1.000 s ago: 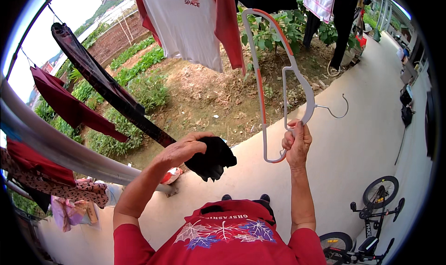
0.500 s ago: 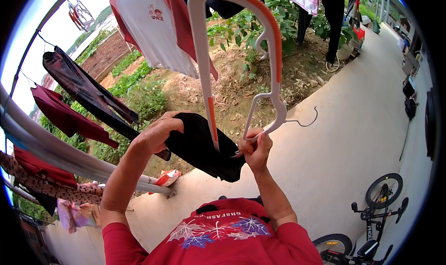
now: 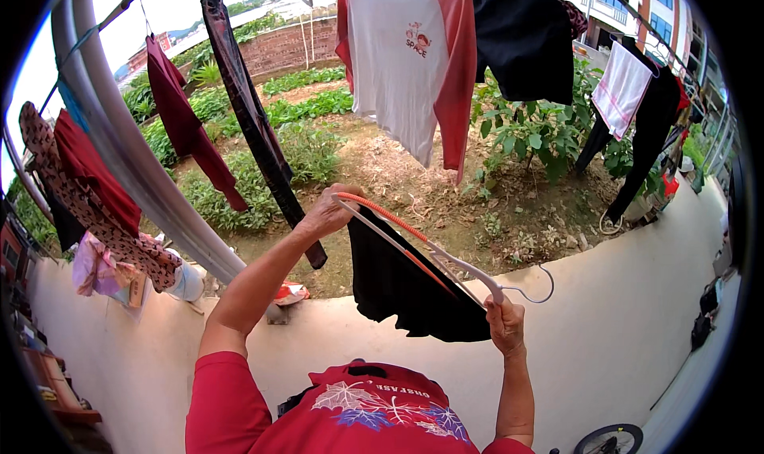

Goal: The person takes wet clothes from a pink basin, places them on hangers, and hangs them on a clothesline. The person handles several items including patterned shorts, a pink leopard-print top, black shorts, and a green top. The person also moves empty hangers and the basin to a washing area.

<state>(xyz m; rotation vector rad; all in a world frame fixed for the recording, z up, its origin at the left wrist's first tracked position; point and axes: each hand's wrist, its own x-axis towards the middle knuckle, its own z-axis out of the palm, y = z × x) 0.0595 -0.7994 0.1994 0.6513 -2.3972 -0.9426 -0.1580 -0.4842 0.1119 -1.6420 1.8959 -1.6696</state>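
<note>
A white and orange plastic clothes hanger (image 3: 455, 261) with a metal hook lies tilted in front of me. My right hand (image 3: 506, 323) is closed around it close to the hook. At the far end of the hanger, my left hand (image 3: 334, 212) grips a piece of black clothing (image 3: 406, 295) by its upper edge. The cloth droops below and behind the hanger's bars, its lower edge uneven. My left fingers are partly hidden, and I cannot tell how far the hanger reaches inside the cloth.
Ahead hang a white shirt with red sleeves (image 3: 398, 64), black shorts (image 3: 521, 44) and long dark trousers (image 3: 255, 120). A thick metal pole (image 3: 151, 167) slants at the left. Beyond the concrete floor (image 3: 318, 335) lies a planted garden. A bicycle wheel (image 3: 609, 438) shows lower right.
The hanger has swung down from upright to lie along the black clothing, its far end now at my left hand. My view has turned left and up, bringing more hanging laundry into sight.
</note>
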